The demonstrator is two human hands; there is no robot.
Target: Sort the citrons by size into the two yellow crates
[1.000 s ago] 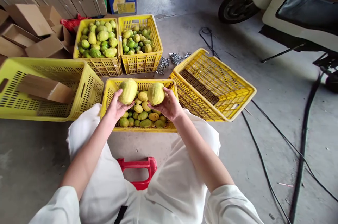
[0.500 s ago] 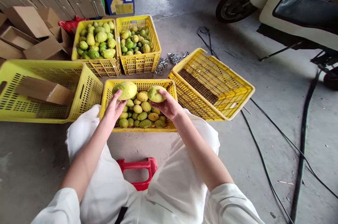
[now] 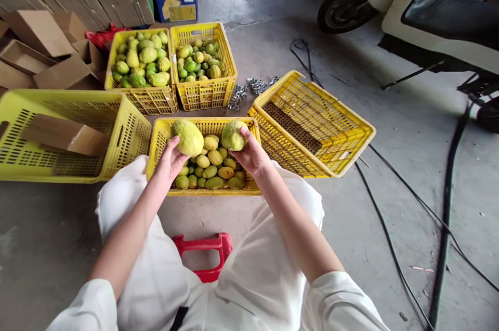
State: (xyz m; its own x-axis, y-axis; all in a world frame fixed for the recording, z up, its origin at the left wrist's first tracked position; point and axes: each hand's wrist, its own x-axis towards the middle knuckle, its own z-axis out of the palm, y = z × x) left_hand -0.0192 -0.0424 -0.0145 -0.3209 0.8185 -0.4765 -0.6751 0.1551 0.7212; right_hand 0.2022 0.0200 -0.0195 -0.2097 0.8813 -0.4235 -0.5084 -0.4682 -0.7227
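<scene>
My left hand [image 3: 171, 159] is closed around a large yellow-green melon-like fruit [image 3: 187, 137], its thumb on the near side. In my right hand [image 3: 252, 153] is a somewhat smaller green-yellow fruit [image 3: 234, 136] of the same sort, gripped between thumb and fingers. Both fruits are held above a yellow plastic crate [image 3: 214, 192] between my knees. Inside that crate lie many small yellow and green fruits [image 3: 210, 171]. The undersides of both held fruits and some of my fingers are hidden.
Two yellow crates of fruit [image 3: 148, 55] [image 3: 198, 61] stand behind. A tilted yellow crate [image 3: 312, 118] is to the right; a larger one [image 3: 78, 175] holding a cardboard piece [image 3: 64, 133] is left. Black cables [image 3: 444, 227] cross the floor by a scooter [image 3: 421, 19]. A red stool [image 3: 224, 245] is beneath me.
Both held fruits have been turned in my hands, the left one now tilting down to the right. My right hand has shifted slightly to the right; both hands keep their hold.
</scene>
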